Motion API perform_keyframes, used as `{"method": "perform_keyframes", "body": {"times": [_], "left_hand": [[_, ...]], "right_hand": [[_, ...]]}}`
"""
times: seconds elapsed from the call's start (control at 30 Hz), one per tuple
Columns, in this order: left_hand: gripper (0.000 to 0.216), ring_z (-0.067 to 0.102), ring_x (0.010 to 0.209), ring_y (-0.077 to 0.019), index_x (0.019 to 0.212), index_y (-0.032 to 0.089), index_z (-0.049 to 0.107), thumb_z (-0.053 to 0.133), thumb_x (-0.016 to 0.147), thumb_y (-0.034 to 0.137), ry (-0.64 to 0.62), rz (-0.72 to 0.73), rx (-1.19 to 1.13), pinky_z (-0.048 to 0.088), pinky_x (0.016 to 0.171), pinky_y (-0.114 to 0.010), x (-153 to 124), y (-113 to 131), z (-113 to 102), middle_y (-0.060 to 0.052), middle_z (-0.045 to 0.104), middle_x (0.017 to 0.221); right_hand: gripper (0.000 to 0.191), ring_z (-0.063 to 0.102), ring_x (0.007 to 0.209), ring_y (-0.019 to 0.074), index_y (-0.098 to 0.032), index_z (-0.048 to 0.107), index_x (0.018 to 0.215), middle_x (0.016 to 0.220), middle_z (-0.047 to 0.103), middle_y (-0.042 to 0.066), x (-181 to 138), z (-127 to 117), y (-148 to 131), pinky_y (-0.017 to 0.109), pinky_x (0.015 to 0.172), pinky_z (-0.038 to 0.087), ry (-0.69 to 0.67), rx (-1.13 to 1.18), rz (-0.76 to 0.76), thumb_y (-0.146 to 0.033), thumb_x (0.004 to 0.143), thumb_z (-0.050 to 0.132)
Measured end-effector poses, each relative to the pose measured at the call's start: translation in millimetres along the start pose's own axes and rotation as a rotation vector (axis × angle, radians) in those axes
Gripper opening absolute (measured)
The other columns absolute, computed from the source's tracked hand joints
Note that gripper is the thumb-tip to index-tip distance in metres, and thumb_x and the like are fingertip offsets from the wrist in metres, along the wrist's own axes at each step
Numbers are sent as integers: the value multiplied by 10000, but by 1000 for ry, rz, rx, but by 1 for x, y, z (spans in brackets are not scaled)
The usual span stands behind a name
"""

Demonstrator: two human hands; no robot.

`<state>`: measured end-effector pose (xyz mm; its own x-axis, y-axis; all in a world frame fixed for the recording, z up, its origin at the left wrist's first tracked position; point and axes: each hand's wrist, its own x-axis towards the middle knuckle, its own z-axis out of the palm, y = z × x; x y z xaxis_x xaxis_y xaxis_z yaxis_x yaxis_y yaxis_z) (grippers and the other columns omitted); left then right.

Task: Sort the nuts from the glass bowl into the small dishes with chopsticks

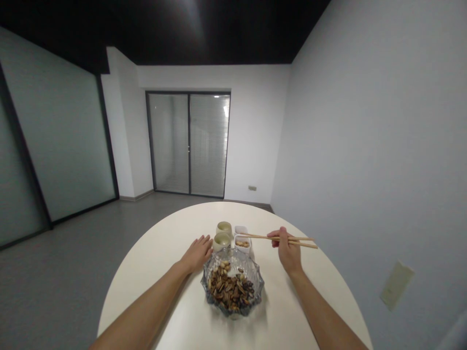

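Here we are at a round cream-white table (153, 248), its smooth top curving away from us, and beyond it the room opens up: grey floor (73, 262), white walls (255, 141), black ceiling (219, 39). Over on the left runs a frosted glass partition (62, 131) in dark frames, and straight ahead stands a double glass door (188, 144) with slatted blinds behind the panes. A small wall socket (252, 188) sits low beside it, and on the right wall a beige plate (396, 285) is too blurred for any marking to be read.

In the middle of the table we have a faceted glass bowl (257, 287) piled with striped sunflower seeds (228, 289). Just beyond it, two pale ceramic cups (222, 241) stand one behind the other, and to their right sit two small white dishes, the nearer dish (248, 249) holding nuts (242, 243).

Our left hand (199, 253) is flat with its grip wide apart, fingers spread, just beside the nearer cup and the bowl's rim. Our right hand (286, 248) has its grip clamped on a pair of wooden chopsticks (255, 236), held up with their tips together over the nearer dish. Whether those tips touch the nuts, we cannot tell.
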<state>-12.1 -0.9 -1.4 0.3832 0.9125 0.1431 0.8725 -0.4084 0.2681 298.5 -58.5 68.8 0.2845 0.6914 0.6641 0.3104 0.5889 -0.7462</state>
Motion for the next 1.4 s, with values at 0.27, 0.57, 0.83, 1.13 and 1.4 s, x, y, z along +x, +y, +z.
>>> {"method": "perform_keyframes", "body": {"times": [0.27,0.57,0.83,1.13,1.4], "left_hand": [[515,232,1468,-300,1466,192,418,327,1007,406,0,1,13,214,1189,-479,1,2,-1,-113,313,1574],[518,233,1466,-315,1468,172,419,326,1007,391,-5,10,15,210,1192,-486,3,3,-1,-128,304,1575],[536,228,1467,-320,1488,168,390,322,1010,402,-14,5,28,213,1191,-488,1,7,-5,-131,296,1577],[518,219,1471,-315,1480,170,404,336,1012,382,-18,-6,9,198,1198,-486,2,6,-4,-129,295,1579],[512,244,1462,-322,1476,165,407,333,1011,369,-22,6,51,231,1183,-496,0,3,-4,-136,299,1576]], "right_hand": [[659,460,400,118,-158,730,601,423,535,24,-12,13,-20,219,383,340,-378,83,-30,-660,919,446],[606,482,413,120,-149,744,640,446,560,31,-20,23,-17,211,391,364,-504,102,25,-630,911,493],[612,495,424,119,-143,746,666,457,563,29,-21,23,-17,209,404,370,-526,95,47,-639,914,486],[602,494,408,114,-143,755,671,452,569,24,-18,21,-16,209,397,375,-478,113,29,-621,921,490],[590,510,431,126,-161,745,668,457,565,19,-2,4,-16,227,416,407,-184,71,-13,-615,932,475]]}}
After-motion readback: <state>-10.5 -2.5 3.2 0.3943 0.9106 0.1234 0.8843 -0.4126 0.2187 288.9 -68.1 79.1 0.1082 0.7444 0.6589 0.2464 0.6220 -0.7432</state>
